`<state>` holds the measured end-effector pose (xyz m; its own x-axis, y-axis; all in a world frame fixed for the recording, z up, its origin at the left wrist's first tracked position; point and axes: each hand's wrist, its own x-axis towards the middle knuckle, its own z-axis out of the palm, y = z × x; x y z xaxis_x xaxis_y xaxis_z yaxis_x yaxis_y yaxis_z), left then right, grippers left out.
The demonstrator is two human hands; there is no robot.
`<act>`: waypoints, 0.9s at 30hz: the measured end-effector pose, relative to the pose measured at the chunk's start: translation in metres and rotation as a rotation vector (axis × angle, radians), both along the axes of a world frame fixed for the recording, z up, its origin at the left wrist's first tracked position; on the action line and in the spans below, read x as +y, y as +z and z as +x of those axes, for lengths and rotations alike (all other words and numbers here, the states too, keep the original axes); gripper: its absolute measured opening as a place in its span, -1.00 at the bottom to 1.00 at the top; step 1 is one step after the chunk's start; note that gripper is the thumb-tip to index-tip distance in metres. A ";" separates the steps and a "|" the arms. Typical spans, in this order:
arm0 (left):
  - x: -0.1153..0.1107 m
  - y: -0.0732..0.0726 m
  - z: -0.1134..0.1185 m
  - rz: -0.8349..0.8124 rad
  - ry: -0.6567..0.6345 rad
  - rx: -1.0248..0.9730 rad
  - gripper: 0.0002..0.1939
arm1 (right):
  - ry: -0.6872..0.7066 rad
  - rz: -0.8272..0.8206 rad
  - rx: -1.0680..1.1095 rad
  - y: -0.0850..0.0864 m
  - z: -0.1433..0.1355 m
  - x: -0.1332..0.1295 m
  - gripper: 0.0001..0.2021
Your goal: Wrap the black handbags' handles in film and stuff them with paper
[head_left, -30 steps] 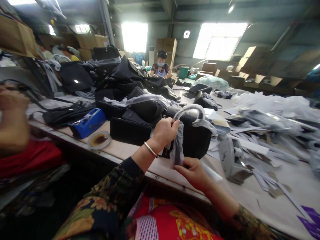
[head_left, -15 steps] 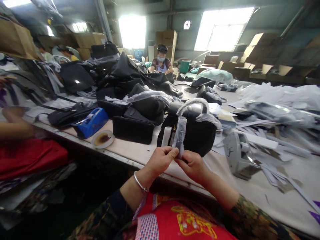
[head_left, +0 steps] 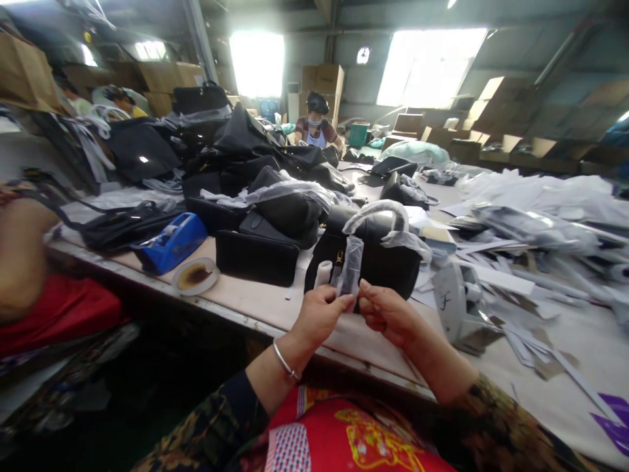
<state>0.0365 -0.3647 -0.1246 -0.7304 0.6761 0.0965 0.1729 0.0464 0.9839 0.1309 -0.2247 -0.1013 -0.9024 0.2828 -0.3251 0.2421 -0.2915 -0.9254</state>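
A black handbag [head_left: 388, 265] stands near the table's front edge, its arched handle [head_left: 378, 208] wrapped in white film. From the bag's front hangs a strap end wrapped in translucent film [head_left: 350, 262]. My left hand [head_left: 320, 317] pinches the bottom of this wrapped piece between thumb and fingers. Just to its right is my right hand [head_left: 388, 313], thumb and forefinger pressed together beside the wrap; whatever they hold is too small to make out. A white roll [head_left: 323, 274] stands left of the wrapped piece, against the bag.
A blue tape dispenser [head_left: 171, 244] and a roll of brown tape [head_left: 195, 276] lie to the left. White dispenser [head_left: 455, 305] and paper strips are at the right. Black bags [head_left: 255, 259] pile up behind. A co-worker's arm [head_left: 22, 249] is at far left; another person [head_left: 317, 124] sits opposite.
My right hand has moved slightly right, away from my left hand, and its fingers have curled. My left hand still grips the wrapped piece. The view has shifted a little.
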 end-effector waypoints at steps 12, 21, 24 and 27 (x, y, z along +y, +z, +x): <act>-0.022 -0.013 -0.023 0.049 0.172 0.460 -0.89 | -0.179 -0.130 0.054 0.000 -0.030 -0.010 -0.61; -0.007 -0.049 -0.058 0.007 0.304 0.414 -0.69 | -0.282 -0.051 0.124 -0.007 -0.039 -0.011 -0.57; -0.008 -0.050 -0.057 0.001 0.278 0.493 -0.77 | -0.315 0.007 0.132 -0.012 -0.043 -0.012 -0.57; -0.008 -0.049 -0.053 -0.021 0.265 0.506 -0.79 | -0.329 0.040 0.138 -0.015 -0.046 -0.015 -0.58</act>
<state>-0.0161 -0.3725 -0.1733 -0.7417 0.4817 0.4667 0.6017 0.1706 0.7803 0.0849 -0.2397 -0.1159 -0.7957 0.5754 -0.1893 0.0132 -0.2960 -0.9551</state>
